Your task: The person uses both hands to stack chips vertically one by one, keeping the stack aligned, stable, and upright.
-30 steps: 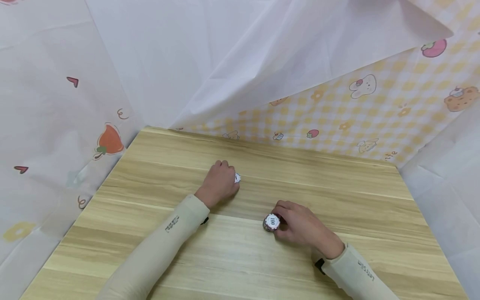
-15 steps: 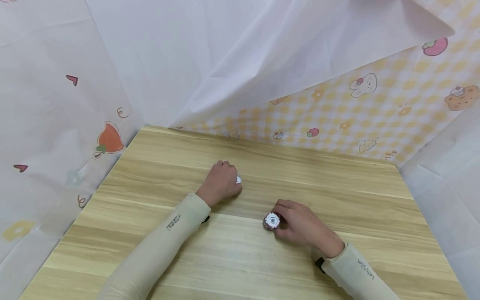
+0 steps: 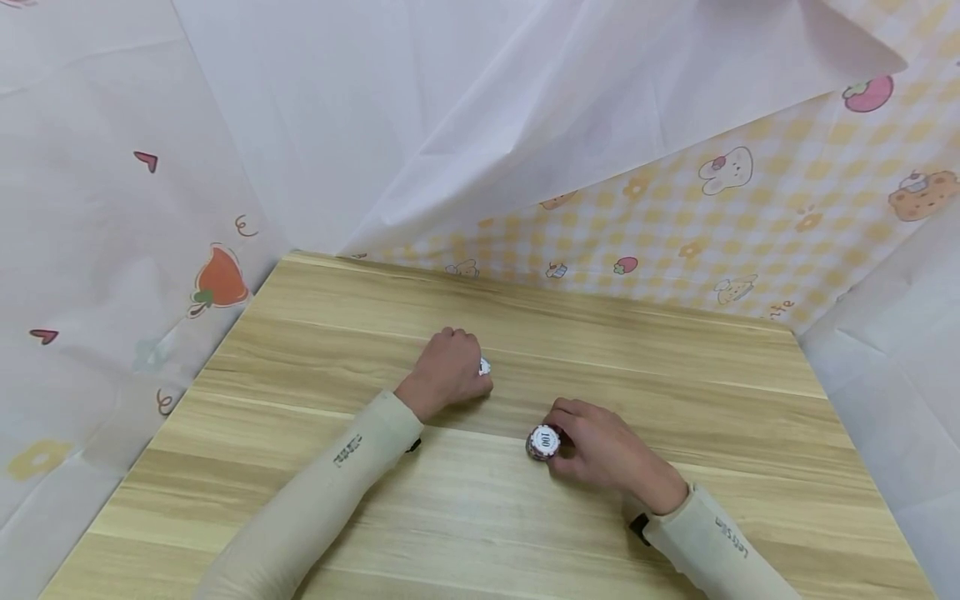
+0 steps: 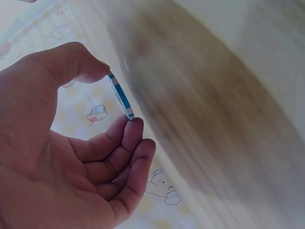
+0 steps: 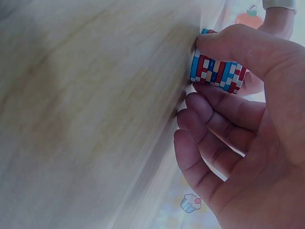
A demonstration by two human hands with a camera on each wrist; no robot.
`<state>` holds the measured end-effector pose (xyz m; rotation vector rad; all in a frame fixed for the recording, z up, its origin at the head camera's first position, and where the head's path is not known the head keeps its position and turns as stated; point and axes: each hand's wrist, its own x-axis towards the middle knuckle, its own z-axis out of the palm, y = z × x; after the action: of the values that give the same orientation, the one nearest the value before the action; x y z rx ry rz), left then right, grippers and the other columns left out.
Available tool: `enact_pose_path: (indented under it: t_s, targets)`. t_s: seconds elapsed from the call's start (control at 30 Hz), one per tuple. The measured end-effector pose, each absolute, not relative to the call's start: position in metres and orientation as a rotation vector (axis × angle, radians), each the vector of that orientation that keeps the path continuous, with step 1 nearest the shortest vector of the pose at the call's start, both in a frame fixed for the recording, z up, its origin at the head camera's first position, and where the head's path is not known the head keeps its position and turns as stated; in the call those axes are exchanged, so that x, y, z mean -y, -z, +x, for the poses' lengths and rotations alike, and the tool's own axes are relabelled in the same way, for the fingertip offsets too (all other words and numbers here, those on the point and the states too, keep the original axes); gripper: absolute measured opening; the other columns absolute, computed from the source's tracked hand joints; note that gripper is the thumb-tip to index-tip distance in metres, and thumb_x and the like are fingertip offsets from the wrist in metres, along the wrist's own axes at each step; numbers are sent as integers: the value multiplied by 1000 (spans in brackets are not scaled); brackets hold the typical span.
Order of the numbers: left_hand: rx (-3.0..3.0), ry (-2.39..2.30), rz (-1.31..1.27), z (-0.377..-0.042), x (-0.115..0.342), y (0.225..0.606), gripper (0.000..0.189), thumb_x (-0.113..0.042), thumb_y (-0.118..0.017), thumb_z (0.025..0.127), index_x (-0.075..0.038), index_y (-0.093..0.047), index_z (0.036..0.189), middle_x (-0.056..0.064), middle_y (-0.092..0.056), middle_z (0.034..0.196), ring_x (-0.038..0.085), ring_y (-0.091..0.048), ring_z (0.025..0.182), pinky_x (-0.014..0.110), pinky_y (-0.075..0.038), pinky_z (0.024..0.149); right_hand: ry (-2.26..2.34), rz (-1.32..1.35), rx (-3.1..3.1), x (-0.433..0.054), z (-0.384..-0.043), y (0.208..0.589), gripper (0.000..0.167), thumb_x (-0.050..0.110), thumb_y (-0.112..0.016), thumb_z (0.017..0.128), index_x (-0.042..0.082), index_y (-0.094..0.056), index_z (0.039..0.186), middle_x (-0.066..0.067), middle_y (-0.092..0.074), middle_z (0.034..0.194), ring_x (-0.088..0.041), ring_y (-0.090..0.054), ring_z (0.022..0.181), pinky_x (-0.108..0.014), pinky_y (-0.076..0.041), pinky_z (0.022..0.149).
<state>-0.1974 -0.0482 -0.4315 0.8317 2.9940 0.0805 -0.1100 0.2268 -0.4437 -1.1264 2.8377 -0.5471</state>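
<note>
Between thumb and forefinger my left hand [image 3: 448, 372] pinches a single poker chip [image 4: 121, 97] by its edges, blue and white along its rim. In the head view only a white sliver of that chip shows past the fingers, close over the table. Nearer the front and to the right, a stack of poker chips [image 3: 543, 443] stands upright, its top chip white and marked 100. My right hand [image 3: 600, 443] grips the stack from its right side, thumb and forefinger around it. Red, blue, white and orange edges of the stacked chips [image 5: 214, 71] show in the right wrist view.
Both hands work over a wood-grain table [image 3: 660, 367]. White sheeting [image 3: 337, 125] and a yellow checked cloth [image 3: 660, 242] with cartoon prints hang along its back edge, and more printed white sheeting [image 3: 112, 208] closes off the left side.
My left hand has slid a little to the right and toward the near side with the poker chip, nearer the stack. The right hand and the stack have stayed in place.
</note>
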Motion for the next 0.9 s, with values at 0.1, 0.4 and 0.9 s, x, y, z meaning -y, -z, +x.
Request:
enact_pose_path:
  t_s: [0.1,0.4,0.9]
  targets:
    - [-3009,-56,865,-195,47,431,29,-31,-66,89,-14,-50,72,4,-57,78,20,-54,76,38,-56,83,543,-1124,-2844,-226,-110,444,27,15,-88,84,14,-77,109,11,-63,103,-6,-58,86,-31,-55,76]
    - [-3024,-57,954,-185,42,429,32,-32,-66,92,-14,-50,71,6,-58,78,22,-54,74,40,-56,85,547,-1111,-2840,-226,-109,443,28,15,-87,83,14,-77,109,11,-64,103,-7,-59,87,-33,-56,77]
    - [-3081,-30,1092,-170,35,426,32,-38,-71,90,-11,-57,78,5,-62,79,21,-61,76,39,-56,80,537,-1102,-2842,-225,-109,442,28,17,-87,83,14,-77,109,12,-64,103,-6,-59,88,-32,-56,78]
